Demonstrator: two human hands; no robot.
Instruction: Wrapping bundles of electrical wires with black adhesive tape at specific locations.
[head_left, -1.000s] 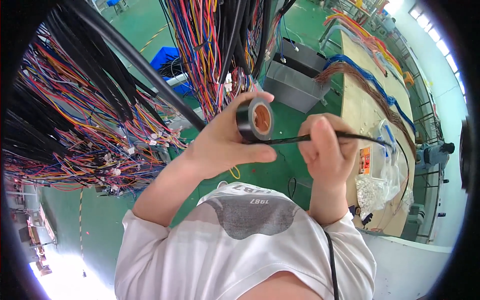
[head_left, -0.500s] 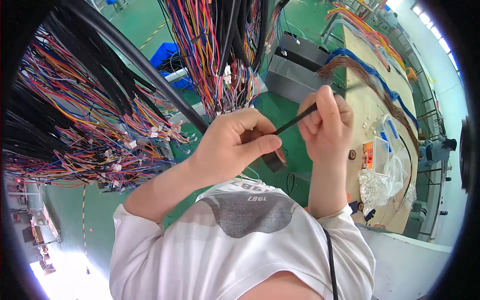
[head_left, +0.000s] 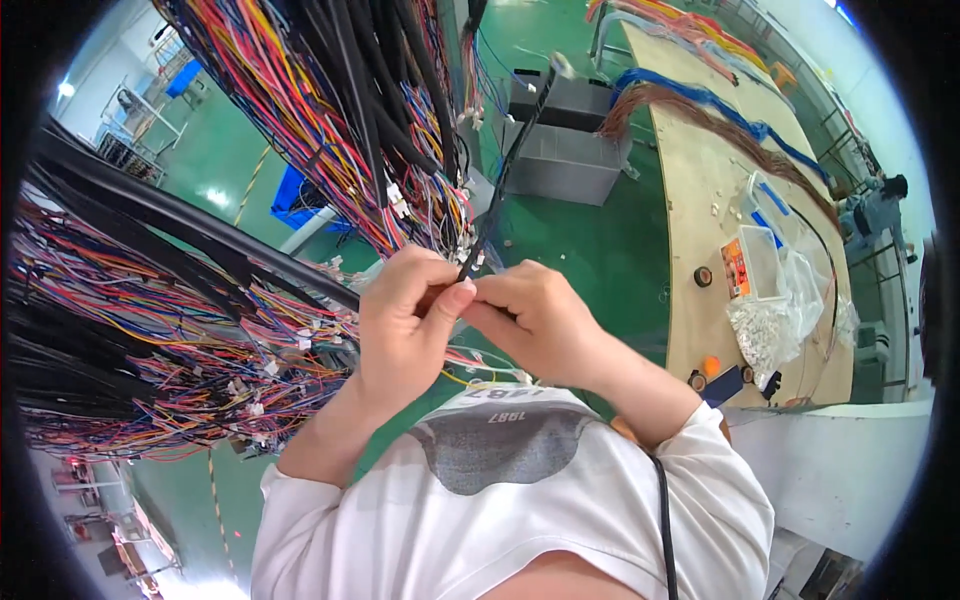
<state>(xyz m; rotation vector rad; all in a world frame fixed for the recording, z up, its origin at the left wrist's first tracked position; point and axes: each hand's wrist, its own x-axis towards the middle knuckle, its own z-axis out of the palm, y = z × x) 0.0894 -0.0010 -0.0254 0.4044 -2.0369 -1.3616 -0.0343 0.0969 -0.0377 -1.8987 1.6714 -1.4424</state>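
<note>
A slim black cable (head_left: 497, 195) rises away from between my hands, its far end carrying a pale tip near the grey bins. My left hand (head_left: 405, 325) is closed on its near part, thumb and forefinger pinching. Close against the left thumb, my right hand (head_left: 540, 325) has its fingers pressed together on the same spot of the cable. The fingertips hide what lies between them. No tape roll shows at my hands now. A few thin wires, one yellow, come out just below them.
Thick bundles of coloured wires (head_left: 290, 110) with white connectors hang ahead and left, beside a black-covered bar (head_left: 215, 235). Grey bins (head_left: 565, 165) stand ahead. The wooden table (head_left: 690, 190) at right holds brown wires, a tape roll (head_left: 703, 276), a clear box (head_left: 762, 265) and bagged white connectors (head_left: 757, 330).
My right hand has come down and left to meet my left hand. The cable, earlier stretched between them, now points away. The black tape roll under my left hand has gone from sight.
</note>
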